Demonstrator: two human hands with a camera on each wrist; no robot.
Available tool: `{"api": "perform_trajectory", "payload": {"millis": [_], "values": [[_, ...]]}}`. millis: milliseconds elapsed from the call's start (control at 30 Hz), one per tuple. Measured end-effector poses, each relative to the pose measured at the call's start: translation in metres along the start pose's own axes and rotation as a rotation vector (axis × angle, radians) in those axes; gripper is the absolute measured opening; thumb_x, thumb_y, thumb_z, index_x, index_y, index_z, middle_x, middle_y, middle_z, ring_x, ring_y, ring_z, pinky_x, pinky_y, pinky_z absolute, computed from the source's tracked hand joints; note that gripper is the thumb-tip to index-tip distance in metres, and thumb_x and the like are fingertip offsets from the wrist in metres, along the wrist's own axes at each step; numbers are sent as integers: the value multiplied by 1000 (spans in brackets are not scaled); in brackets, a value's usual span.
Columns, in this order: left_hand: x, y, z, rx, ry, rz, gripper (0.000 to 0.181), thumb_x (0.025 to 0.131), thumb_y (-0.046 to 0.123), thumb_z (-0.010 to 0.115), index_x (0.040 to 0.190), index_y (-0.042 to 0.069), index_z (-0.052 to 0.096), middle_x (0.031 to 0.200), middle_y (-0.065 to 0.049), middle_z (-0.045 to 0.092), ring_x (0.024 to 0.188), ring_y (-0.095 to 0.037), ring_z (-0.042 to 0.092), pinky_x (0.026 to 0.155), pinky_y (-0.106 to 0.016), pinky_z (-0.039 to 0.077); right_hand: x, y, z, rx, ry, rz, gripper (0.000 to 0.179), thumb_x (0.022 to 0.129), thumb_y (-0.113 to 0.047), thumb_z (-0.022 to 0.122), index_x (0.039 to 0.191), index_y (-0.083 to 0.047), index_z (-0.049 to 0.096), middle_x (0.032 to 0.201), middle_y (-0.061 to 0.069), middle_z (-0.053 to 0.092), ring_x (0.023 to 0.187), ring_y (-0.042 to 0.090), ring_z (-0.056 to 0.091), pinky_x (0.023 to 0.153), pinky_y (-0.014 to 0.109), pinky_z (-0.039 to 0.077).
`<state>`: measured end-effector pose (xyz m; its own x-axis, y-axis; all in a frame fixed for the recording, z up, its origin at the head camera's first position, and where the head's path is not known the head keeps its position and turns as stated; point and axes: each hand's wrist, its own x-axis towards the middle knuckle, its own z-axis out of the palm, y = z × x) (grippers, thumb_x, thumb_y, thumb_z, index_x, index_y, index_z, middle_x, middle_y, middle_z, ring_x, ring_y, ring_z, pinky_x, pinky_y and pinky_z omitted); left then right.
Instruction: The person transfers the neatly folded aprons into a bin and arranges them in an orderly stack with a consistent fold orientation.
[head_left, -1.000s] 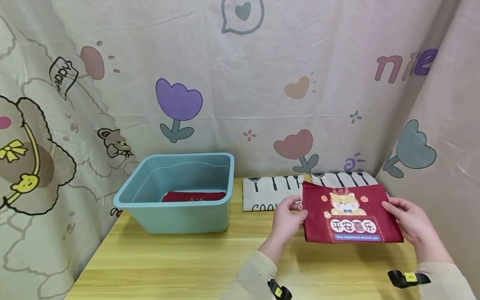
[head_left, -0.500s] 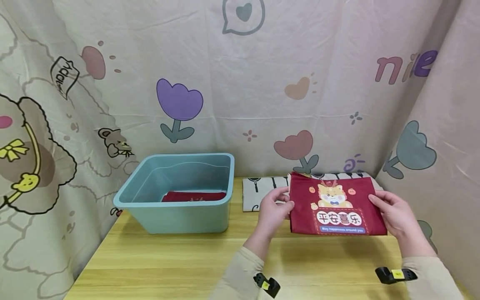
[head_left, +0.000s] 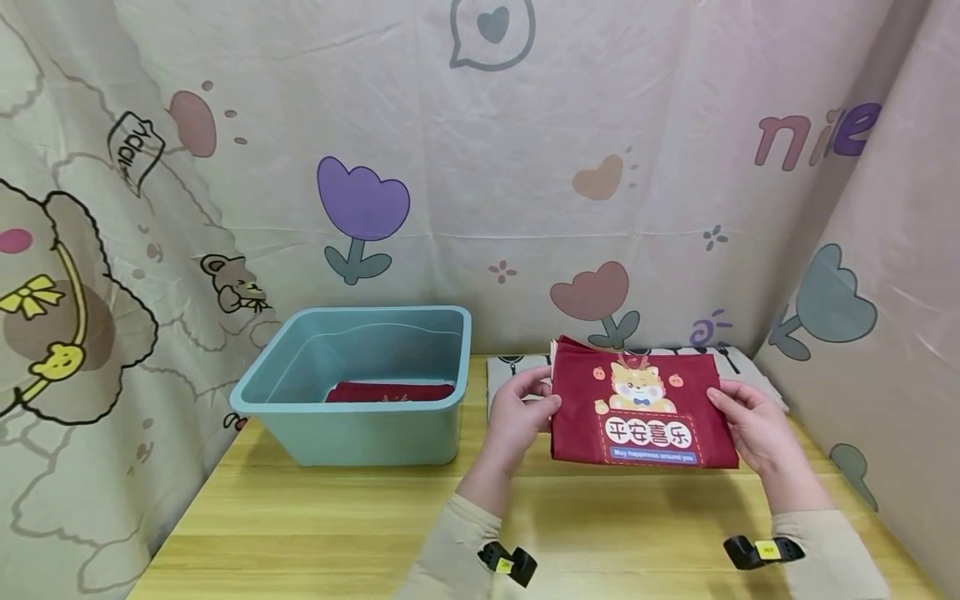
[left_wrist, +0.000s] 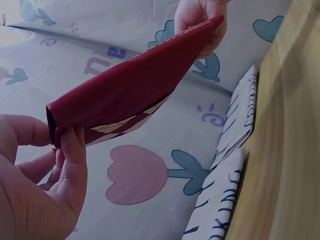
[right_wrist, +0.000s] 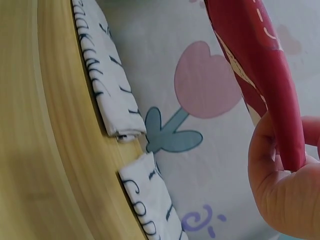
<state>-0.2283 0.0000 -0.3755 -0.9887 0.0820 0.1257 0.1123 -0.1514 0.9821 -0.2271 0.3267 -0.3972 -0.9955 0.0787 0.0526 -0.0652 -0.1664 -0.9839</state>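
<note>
A folded red cloth [head_left: 577, 408], printed with a cartoon animal and Chinese characters, is held up above the table between both hands. At its left edge the left hand [head_left: 517, 417] pinches it between thumb and fingers. The right hand [head_left: 757, 425] grips the opposite edge, thumb on the front. In the left wrist view the cloth [left_wrist: 125, 87] is seen edge-on, with a checked layer along its underside. The right wrist view shows the right hand [right_wrist: 285, 185] curled round the cloth's end [right_wrist: 292, 135].
Left on the wooden table [head_left: 337, 533] stands a blue-green bin [head_left: 352, 407] with another red cloth [head_left: 390, 392] inside. Two folded white cloths [right_wrist: 110, 75] with dark utensil prints lie along the back, partly hidden behind the held cloth. A patterned curtain [head_left: 465, 192] hangs behind.
Both hands have carried the red cloth leftward, and slightly up. It now covers more of the left white cloth and uncovers the right one's end. The bin stays put.
</note>
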Motion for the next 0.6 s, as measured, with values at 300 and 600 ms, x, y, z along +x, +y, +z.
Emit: {"api": "perform_trajectory", "payload": {"millis": [300, 600], "values": [[-3, 18, -22, 26, -8, 23, 40, 88, 1, 67, 127, 6, 66, 93, -10, 56, 72, -17, 61, 66, -35, 60, 2, -1, 21, 33, -42, -30, 18, 100, -9, 56, 94, -22, 68, 91, -6, 62, 80, 7, 64, 69, 24, 57], [-4, 35, -45, 66, 11, 74, 38, 89, 1, 66, 127, 5, 66, 96, -13, 57, 75, -20, 63, 67, -37, 60, 5, -8, 48, 44, -63, -44, 14, 100, -11, 59, 97, -22, 68, 95, -5, 62, 83, 7, 65, 72, 24, 57]]}}
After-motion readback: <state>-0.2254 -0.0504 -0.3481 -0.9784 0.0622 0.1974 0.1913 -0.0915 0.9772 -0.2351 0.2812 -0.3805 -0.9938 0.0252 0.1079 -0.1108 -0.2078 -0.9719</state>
